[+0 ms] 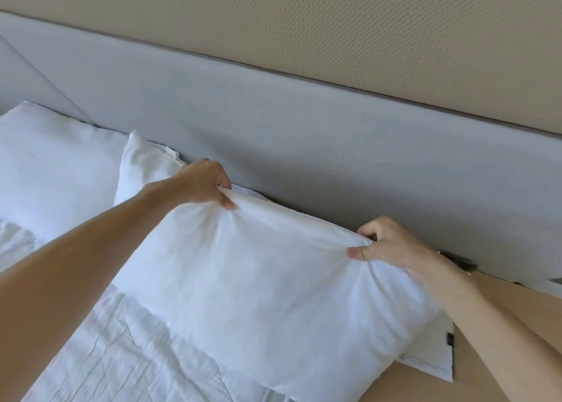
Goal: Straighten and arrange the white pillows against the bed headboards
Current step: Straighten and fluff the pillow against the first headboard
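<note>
A large white pillow point(273, 295) lies across the middle of the bed, its top edge close to the grey padded headboard point(304, 127). My left hand point(206, 182) pinches the pillow's top edge near its left end. My right hand point(386, 243) pinches the same edge near its right end, and the fabric bunches between the two grips. A second white pillow point(143, 161) sits behind it, partly hidden. A third white pillow point(51, 164) rests at the far left against the headboard.
A wrinkled white sheet point(121, 356) covers the mattress below the pillows. A tan surface point(501, 304) lies to the right of the bed, with a white paper point(431, 356) on it under the pillow's corner. A beige textured wall point(365, 21) rises above the headboard.
</note>
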{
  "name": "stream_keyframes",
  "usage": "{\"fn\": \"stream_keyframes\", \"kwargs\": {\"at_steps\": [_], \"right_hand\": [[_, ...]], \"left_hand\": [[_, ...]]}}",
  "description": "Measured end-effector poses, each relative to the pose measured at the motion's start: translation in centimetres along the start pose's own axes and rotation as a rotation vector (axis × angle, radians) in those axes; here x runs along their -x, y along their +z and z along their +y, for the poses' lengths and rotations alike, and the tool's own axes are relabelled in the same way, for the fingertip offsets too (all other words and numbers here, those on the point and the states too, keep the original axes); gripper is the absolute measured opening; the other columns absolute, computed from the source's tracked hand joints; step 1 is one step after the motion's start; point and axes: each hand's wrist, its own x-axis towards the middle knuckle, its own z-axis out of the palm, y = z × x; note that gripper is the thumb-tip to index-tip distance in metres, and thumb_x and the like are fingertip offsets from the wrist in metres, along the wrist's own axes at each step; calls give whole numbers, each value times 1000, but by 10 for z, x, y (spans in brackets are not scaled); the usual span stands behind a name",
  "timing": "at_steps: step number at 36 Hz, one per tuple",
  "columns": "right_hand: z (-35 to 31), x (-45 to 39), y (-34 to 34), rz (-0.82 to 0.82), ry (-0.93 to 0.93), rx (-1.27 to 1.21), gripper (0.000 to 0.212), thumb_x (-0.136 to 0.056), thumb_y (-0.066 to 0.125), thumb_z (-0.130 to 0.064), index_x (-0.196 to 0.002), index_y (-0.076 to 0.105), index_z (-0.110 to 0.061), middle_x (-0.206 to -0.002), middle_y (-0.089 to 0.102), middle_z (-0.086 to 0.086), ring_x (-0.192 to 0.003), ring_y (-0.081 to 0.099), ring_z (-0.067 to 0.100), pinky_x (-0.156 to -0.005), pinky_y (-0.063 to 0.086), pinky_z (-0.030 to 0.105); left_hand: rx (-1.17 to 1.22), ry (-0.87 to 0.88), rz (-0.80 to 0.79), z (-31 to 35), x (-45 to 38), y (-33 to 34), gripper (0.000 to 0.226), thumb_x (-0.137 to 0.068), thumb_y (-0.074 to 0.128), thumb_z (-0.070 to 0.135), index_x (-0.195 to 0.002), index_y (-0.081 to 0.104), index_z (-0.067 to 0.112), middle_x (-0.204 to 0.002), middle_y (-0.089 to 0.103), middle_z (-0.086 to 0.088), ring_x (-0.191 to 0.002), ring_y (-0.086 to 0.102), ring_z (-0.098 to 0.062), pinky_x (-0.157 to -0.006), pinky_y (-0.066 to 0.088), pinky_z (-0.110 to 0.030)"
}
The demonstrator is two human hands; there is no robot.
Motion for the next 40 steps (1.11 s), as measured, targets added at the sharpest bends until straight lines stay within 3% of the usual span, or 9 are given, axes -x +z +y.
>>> {"fn": "stream_keyframes", "kwargs": {"at_steps": [5,7,11,15,22,26,30,36,40], "right_hand": [[-12,50,-4,1,-46,-44,25,-70,82,-30,-77,74,-7,-86,72,25,-71,71,33,-68,53,37],[-18,70,-5,-1,-60,-58,27,-69,81,-31,-77,73,-6,-85,73,22,-71,71,29,-68,52,37],[-29,105,-17,4,-74,-62,43,-64,79,-41,-78,70,-2,-71,66,16,-67,61,20,-65,43,32],[-38,137,-47,60,-107,-53,32,-74,82,-24,-67,64,1,-62,51,8,-60,50,18,-61,35,32],[-16,177,-107,200,-68,70,31,-76,81,-14,-60,59,0,-58,41,3,-56,38,16,-61,27,30],[5,195,-138,269,-32,127,37,-78,80,-13,-50,55,-11,-55,39,-1,-54,37,15,-58,25,30],[30,205,-160,341,34,158,33,-78,80,-17,-66,58,5,-56,42,1,-55,40,15,-59,28,29],[73,197,-169,546,136,262,39,-76,79,-19,-53,50,-7,-49,44,-2,-51,44,18,-57,29,30],[96,185,-153,735,209,365,28,-80,73,-21,-57,58,-16,-55,59,5,-61,58,27,-54,35,31]], "left_hand": [[-32,68,-25,19,28,-20,29,-63,86,35,-52,60,30,-46,47,10,-56,39,-4,-66,43,-36],[-49,96,-35,23,39,-30,27,-63,86,34,-52,63,26,-44,46,7,-54,40,-5,-70,45,-35],[-17,130,-40,35,58,-49,35,-63,86,34,-56,63,9,-48,38,0,-51,34,-10,-58,33,-29],[33,149,-47,62,71,-60,49,-57,80,43,-60,59,0,-52,35,-2,-51,30,-12,-56,27,-27],[185,205,-21,131,76,-49,53,-63,86,32,-42,41,13,-47,24,4,-48,23,-12,-53,20,-29],[280,218,-21,170,75,-36,60,-63,87,31,-45,32,13,-49,21,4,-51,19,-14,-55,17,-29],[312,247,-14,200,63,-19,66,-60,86,37,-48,25,14,-48,18,5,-55,18,-17,-62,18,-31],[281,150,95,244,46,4,48,-64,85,36,-40,46,22,-42,33,8,-52,36,-15,-53,23,-26],[250,159,223,260,37,19,4,-74,78,27,-76,76,31,-76,69,13,-85,62,-14,-67,42,-27]]}}
